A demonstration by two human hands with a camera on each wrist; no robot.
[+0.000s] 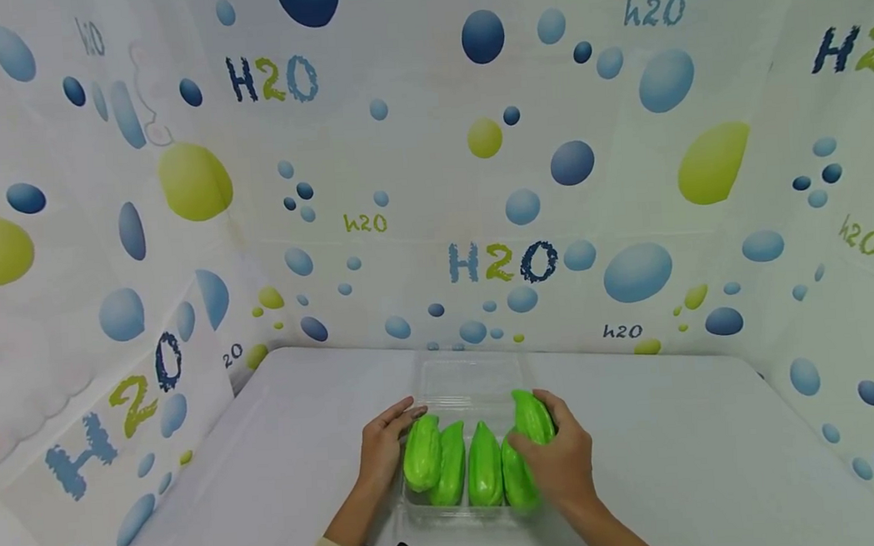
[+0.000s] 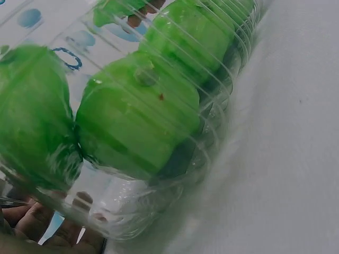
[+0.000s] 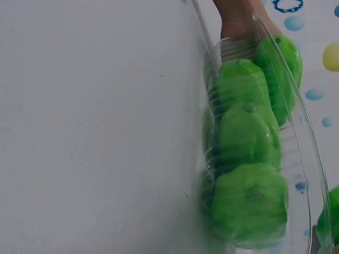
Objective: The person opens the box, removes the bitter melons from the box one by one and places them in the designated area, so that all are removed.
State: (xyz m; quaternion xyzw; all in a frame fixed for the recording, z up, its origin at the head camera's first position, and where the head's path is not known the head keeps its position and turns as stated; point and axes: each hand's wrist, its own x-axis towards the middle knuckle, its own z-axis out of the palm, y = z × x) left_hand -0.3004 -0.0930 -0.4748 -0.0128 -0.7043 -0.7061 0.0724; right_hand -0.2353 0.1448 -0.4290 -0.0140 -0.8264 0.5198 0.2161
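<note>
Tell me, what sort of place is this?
Perhaps a makeshift screened-off workspace: a white table, sheeting printed with H2O and bubbles on three sides, and a clear container of green vegetable-like pieces.

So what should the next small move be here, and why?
Probably the right hand should ease its green piece down into the clear container: it grips that piece at the right end, overlapping the rightmost of the four others in the head view, while the lid is open and the left hand is at the left side.
</note>
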